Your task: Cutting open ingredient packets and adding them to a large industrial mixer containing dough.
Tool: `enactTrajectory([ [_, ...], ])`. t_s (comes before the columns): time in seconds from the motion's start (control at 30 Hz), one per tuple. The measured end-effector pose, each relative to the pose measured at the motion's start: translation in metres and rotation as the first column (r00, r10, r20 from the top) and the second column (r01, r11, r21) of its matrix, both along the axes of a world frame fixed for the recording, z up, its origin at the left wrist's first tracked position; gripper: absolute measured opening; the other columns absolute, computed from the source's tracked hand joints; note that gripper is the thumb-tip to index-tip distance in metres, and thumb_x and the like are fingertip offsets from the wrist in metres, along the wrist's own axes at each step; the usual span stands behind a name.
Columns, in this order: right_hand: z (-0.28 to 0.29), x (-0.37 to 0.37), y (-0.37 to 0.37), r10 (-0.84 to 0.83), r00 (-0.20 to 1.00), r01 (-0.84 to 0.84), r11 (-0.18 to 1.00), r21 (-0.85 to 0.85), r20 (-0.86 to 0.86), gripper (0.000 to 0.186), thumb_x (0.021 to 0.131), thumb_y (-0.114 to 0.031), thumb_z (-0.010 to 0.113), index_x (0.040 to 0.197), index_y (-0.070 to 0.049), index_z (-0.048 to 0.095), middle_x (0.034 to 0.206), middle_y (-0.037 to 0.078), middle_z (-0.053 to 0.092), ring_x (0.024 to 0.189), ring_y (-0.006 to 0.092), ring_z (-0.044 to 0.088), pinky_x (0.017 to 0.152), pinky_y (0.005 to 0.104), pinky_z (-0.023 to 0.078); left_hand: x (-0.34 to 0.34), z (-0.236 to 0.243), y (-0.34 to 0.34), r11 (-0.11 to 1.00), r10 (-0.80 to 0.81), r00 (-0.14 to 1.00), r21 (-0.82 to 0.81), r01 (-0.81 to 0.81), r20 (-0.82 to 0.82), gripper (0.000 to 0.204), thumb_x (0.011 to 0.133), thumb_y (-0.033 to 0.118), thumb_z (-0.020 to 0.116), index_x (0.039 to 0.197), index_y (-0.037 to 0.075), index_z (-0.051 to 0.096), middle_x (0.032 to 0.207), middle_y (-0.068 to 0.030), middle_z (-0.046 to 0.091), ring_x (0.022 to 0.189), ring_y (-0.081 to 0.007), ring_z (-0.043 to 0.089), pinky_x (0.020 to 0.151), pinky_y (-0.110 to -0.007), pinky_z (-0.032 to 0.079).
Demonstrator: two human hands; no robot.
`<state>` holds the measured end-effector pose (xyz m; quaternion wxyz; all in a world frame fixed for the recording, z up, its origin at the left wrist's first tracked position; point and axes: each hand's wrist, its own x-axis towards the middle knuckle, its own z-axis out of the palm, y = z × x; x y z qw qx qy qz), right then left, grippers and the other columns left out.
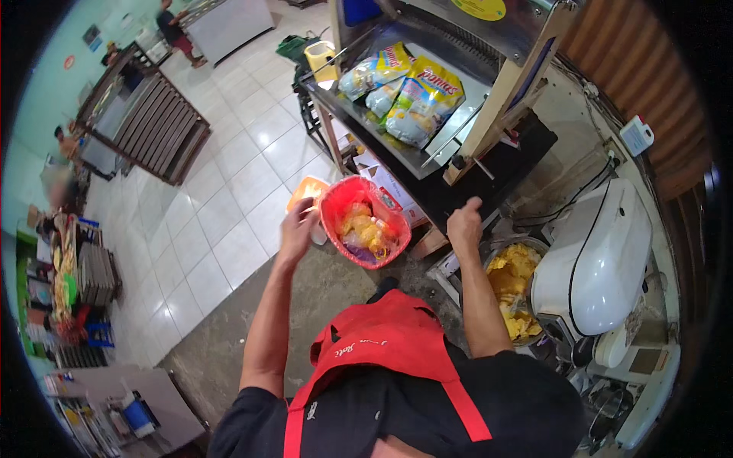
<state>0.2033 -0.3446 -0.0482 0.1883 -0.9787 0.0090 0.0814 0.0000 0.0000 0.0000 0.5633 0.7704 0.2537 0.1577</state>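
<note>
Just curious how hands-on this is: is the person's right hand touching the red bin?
Apart: the head view shows a clear gap between the right hand and the red bin.

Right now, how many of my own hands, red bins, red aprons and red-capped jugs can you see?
Own hands: 2 (left hand, right hand)
Red bin: 1
Red apron: 1
Red-capped jug: 1
Total: 5
</note>
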Motion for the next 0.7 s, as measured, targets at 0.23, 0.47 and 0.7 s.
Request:
enactTrajectory([
  [0.23,0.022,0.009,-0.019,-0.366,0.869,0.481,0.461,0.746,-0.334,0.048,0.073,-0.004,0.077,0.108,-0.002,0.044,0.080,0.010,0.059,0.055,0.0182,0.060,0.043,0.0315,0.045,0.268,0.051,-0.024,0.906,-0.281,0.941,0.375,0.196,0.188,0.047,0.084,0.023,0.071,0.121,0.000,0.056,0.113,-0.0186,0.065,0.106,-0.0307,0.063,0.091,-0.039,0.049],
  [0.47,0.025,-0.019,-0.021,-0.443,0.793,0.602,0.676,0.425,-0.418,0.059,0.078,-0.004,0.068,0.132,0.002,0.046,0.089,0.012,0.063,0.066,0.0214,0.063,0.056,0.0337,0.050,0.385,0.083,-0.058,0.973,-0.220,0.957,0.120,0.199,0.189,0.068,0.070,0.031,0.082,0.119,-0.007,0.056,0.106,-0.0239,0.066,0.099,-0.0307,0.065,0.087,-0.038,0.050],
  [0.7,0.017,-0.099,-0.017,-0.486,0.741,0.519,-0.025,0.855,-0.464,0.042,0.078,-0.006,0.069,0.116,-0.005,0.052,0.084,0.003,0.055,0.065,0.0162,0.060,0.048,0.0326,0.043,0.376,0.081,-0.048,0.797,-0.578,0.796,-0.082,0.598,0.182,0.044,0.084,0.028,0.074,0.114,-0.003,0.063,0.095,-0.0124,0.071,0.087,-0.0167,0.065,0.079,-0.032,0.050],
])
